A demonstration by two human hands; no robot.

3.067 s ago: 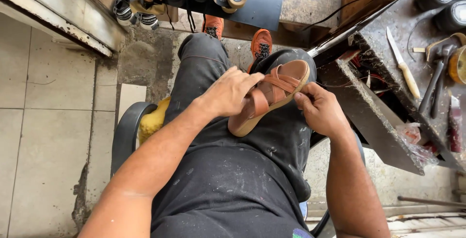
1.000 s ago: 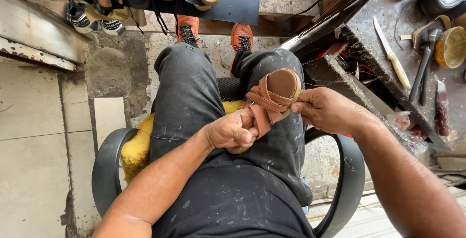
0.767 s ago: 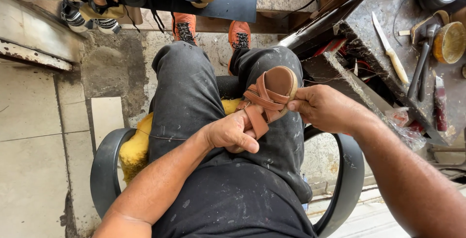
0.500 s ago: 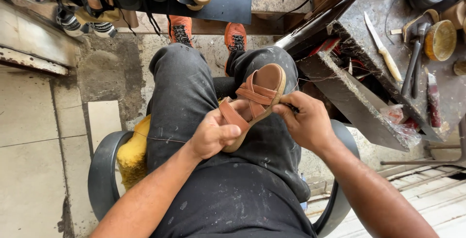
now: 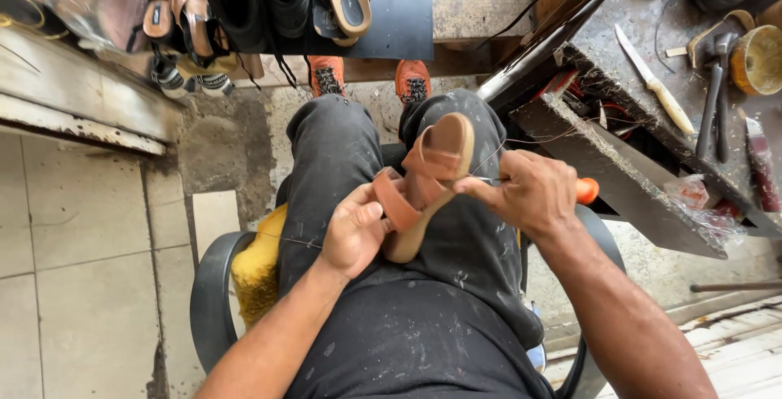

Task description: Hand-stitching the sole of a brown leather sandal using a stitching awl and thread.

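Observation:
A tan leather sandal [image 5: 430,173] with brown straps rests on my right thigh, toe pointing away from me. My left hand [image 5: 352,230] grips its heel end and a strap. My right hand [image 5: 525,191] is closed around a tool with an orange handle [image 5: 586,190], its tip at the sandal's right edge. A thin thread [image 5: 497,151] runs up from the sandal toward the bench.
A cluttered workbench [image 5: 619,155] stands at my right with a knife [image 5: 654,81], hammers [image 5: 717,94] and a round tin [image 5: 757,59]. Shoes hang on a rack [image 5: 244,16] ahead. I sit on a black chair [image 5: 213,293] with a yellow cushion.
The sandal has been turned over and tilted on my thigh. My left hand shifted to the heel, and my right hand moved to the sandal's right edge with the orange-handled tool.

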